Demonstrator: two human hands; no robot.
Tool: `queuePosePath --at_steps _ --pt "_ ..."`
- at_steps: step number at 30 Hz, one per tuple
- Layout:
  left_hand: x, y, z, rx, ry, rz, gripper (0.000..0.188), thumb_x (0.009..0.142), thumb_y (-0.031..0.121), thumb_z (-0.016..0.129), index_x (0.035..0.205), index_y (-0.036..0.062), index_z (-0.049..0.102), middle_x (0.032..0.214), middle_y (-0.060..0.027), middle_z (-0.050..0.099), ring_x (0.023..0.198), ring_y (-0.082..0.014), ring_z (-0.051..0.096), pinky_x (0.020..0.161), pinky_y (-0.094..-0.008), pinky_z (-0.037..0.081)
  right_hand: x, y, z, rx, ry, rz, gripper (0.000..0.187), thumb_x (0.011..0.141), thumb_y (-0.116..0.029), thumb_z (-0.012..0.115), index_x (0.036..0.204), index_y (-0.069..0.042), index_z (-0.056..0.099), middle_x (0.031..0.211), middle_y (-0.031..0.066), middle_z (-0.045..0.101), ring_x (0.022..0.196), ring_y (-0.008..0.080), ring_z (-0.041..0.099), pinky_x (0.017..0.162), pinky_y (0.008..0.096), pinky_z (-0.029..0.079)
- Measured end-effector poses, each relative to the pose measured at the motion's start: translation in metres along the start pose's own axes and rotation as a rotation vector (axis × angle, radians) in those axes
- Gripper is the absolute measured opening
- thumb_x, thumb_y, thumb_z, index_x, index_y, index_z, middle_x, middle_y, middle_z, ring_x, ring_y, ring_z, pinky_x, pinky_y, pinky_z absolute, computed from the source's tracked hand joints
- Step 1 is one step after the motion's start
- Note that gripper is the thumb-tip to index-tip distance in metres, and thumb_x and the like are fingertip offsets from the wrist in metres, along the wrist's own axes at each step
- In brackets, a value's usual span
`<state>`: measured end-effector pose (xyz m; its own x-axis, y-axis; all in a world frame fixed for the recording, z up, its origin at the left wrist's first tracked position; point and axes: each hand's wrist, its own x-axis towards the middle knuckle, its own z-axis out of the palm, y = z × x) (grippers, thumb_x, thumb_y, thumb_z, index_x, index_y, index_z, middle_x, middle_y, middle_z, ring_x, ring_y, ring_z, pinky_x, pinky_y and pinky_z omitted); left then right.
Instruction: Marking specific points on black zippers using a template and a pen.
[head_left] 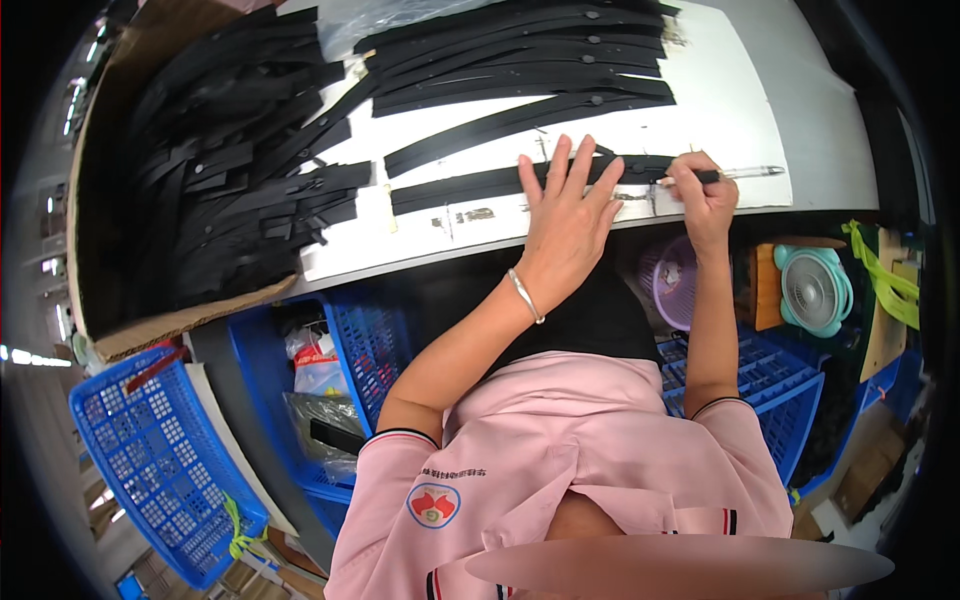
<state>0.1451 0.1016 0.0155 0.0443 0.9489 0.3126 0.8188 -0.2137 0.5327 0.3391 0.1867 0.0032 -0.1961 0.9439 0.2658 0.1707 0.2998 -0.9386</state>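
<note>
A black zipper strip (460, 188) lies lengthwise near the front edge of the white board (440, 232). My left hand (572, 215) rests flat on it, fingers spread and pressing it down. Toward the strip's right end, my right hand (706, 196) is closed around a pen (752, 173), whose clear barrel sticks out to the right. The pen's tip is hard to make out by the strip's edge. Just behind lies another zipper strip (520, 122), slightly slanted. Dark marks (465, 215) and short lines are drawn on the board.
Several black strips (500, 60) lie stacked at the back. A cardboard box (190, 308) heaped with more black strips (230, 160) stands left. Below the table are blue crates (150, 440), a purple basket (672, 285) and a teal fan (815, 288). Clear plastic (390, 20) lies far back.
</note>
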Motion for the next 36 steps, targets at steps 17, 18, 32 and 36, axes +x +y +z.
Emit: queuePosePath --at_steps 17,18,32,36 --pt "-0.035 -0.134 -0.107 0.467 0.187 -0.216 0.063 0.083 -0.006 0.058 0.141 0.018 0.06 0.152 -0.0096 0.051 0.153 -0.0337 0.032 0.123 -0.0641 0.009 0.001 0.0 0.007 -0.039 0.094 -0.085 0.011 0.099 -0.003 0.064 0.089 0.003 0.066 0.076 0.0016 0.063 0.066 0.0057 0.055 0.059 0.0219 0.042" --pt "-0.045 -0.149 -0.117 0.528 0.213 -0.272 0.056 0.086 -0.001 0.061 0.139 0.0178 0.061 0.152 -0.0096 0.051 0.152 -0.034 0.033 0.123 -0.0641 0.01 0.001 0.002 0.007 -0.046 0.107 -0.079 0.011 0.099 -0.003 0.064 0.089 0.003 0.066 0.076 0.0016 0.063 0.066 0.0057 0.055 0.059 0.0219 0.042" --pt "0.009 -0.056 -0.056 -0.106 0.106 0.003 0.017 0.088 0.007 0.076 0.105 0.0059 0.076 0.094 -0.0099 0.069 0.083 -0.0257 0.067 0.074 -0.032 0.052 -0.003 -0.015 0.023 -0.165 0.178 -0.119 0.021 0.092 -0.007 0.075 0.113 -0.003 0.075 0.083 0.0076 0.072 0.071 0.0134 0.067 0.065 0.0252 0.051" --pt "0.027 -0.031 -0.019 -0.128 0.115 0.049 0.02 0.086 0.006 0.075 0.106 0.0046 0.075 0.101 -0.0113 0.069 0.092 -0.0298 0.067 0.077 -0.0363 0.054 -0.02 -0.023 0.039 -0.428 0.156 -0.441 0.038 0.084 -0.006 0.08 0.122 -0.009 0.073 0.097 0.0108 0.075 0.082 0.0229 0.07 0.075 0.0326 0.053"
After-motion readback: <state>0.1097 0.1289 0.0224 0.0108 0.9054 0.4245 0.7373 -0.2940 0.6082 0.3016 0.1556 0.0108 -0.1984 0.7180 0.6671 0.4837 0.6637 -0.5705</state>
